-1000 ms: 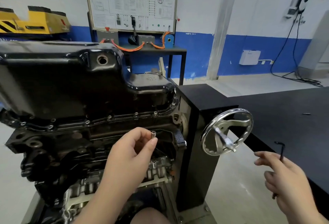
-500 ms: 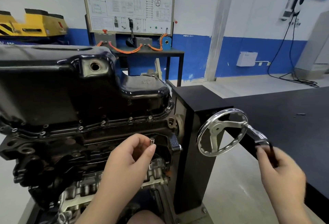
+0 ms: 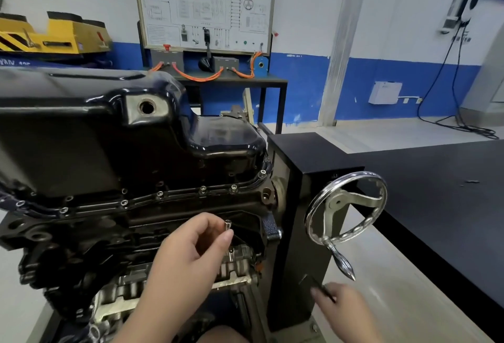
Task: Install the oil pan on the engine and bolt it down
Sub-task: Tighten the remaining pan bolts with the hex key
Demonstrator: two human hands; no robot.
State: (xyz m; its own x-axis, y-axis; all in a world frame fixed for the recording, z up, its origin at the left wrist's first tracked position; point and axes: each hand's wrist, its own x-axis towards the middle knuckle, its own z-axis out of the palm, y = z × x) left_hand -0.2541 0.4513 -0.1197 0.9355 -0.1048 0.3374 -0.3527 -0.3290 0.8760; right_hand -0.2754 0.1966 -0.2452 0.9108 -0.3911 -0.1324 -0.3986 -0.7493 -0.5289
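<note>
- One bolt (image 3: pixel 228 226) is pinched in the left hand (image 3: pixel 188 255).
- One dark hex key (image 3: pixel 319 286), apparently, is gripped by the right hand (image 3: pixel 346 312).
- One oil pan (image 3: pixel 109 135) is seated on the engine (image 3: pixel 81 233).

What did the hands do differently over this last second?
The right hand, carrying the dark hex key, swung from beside the black table up to the handwheel, then dropped below it; the wheel's handle now hangs down. The left hand kept pinching the small bolt in front of the engine; the oil pan stayed put.
</note>
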